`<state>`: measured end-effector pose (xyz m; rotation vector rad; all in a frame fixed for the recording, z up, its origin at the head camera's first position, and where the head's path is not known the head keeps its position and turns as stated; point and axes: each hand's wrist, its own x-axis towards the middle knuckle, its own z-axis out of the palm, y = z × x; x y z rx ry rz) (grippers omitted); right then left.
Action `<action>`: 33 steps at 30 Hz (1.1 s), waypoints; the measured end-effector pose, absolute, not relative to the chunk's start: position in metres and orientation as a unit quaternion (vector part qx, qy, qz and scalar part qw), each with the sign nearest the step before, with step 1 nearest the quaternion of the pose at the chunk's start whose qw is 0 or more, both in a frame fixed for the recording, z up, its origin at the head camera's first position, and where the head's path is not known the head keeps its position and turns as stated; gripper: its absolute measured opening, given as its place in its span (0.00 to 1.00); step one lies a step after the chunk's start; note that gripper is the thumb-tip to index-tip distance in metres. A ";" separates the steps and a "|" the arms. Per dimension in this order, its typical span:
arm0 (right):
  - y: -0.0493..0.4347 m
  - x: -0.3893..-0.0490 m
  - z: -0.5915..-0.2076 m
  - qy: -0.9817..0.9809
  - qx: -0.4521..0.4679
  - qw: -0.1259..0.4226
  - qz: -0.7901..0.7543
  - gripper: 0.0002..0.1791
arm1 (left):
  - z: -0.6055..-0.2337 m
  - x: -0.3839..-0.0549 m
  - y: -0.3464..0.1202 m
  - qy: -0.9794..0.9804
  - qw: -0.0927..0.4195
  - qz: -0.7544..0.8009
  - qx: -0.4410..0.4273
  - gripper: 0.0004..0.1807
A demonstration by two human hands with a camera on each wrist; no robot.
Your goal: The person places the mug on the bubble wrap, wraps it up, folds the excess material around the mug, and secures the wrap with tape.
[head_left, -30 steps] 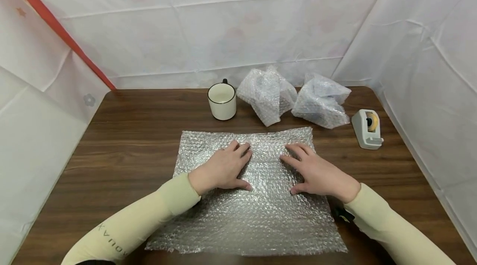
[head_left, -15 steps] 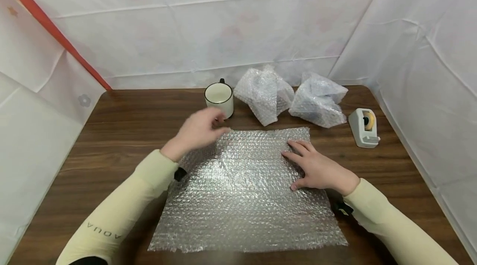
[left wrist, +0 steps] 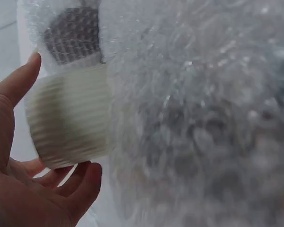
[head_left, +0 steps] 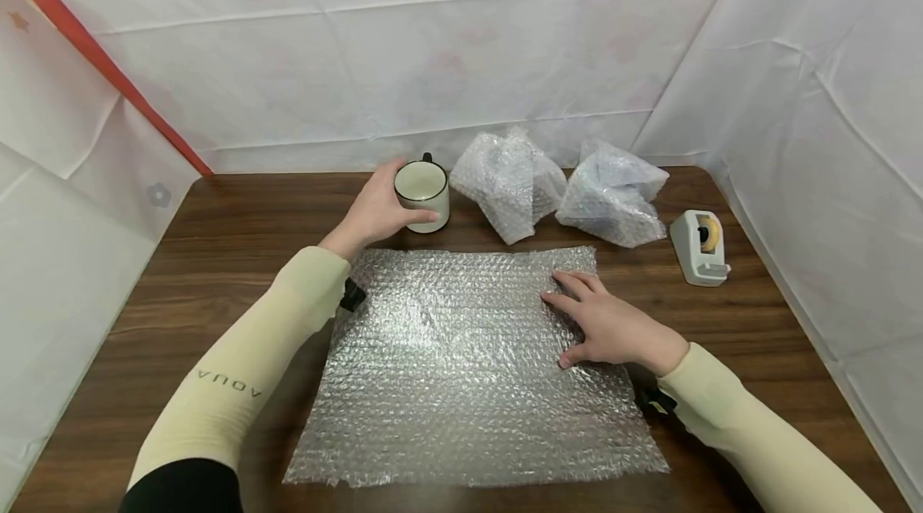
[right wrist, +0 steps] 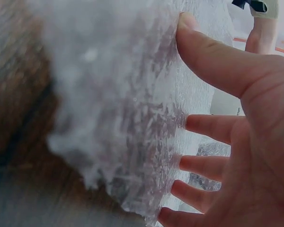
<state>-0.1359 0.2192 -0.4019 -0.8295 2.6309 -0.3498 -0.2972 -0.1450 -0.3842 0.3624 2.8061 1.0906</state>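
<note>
A white enamel mug (head_left: 427, 212) with a dark rim stands upright at the back of the table, its handle pointing away. My left hand (head_left: 378, 207) reaches round its left side, thumb across the front and the other fingers behind. In the left wrist view the thumb and curled fingers lie on opposite sides of the mug (left wrist: 68, 116). A sheet of bubble wrap (head_left: 461, 385) lies flat before me. My right hand (head_left: 613, 329) rests on its right part with fingers spread; in the right wrist view the fingertips touch the bubble wrap (right wrist: 146, 94).
Two bubble-wrapped bundles, one (head_left: 508, 184) just right of the mug and another (head_left: 613, 196) farther right, stand along the back. A white tape dispenser (head_left: 699, 248) sits near the right edge of the wooden table (head_left: 209, 272). White fabric (head_left: 433, 56) hangs behind.
My left hand has lifted off the bubble wrap and moved up and left to the mug, coming round its side. My right hand has stayed on the sheet.
</note>
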 end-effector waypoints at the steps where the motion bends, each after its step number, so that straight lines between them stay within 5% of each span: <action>1: 0.219 -0.136 -0.402 0.931 -0.294 0.179 -0.124 0.55 | -0.385 -0.299 -0.144 0.924 0.058 0.359 0.116 0.61; 19: 0.215 -0.138 -0.403 0.929 -0.297 0.182 -0.125 0.55 | -0.374 -0.291 -0.150 0.918 0.012 0.382 0.104 0.55; 33: 0.220 -0.137 -0.403 0.930 -0.290 0.182 -0.135 0.54 | -0.340 -0.219 -0.133 0.897 0.014 0.396 0.197 0.56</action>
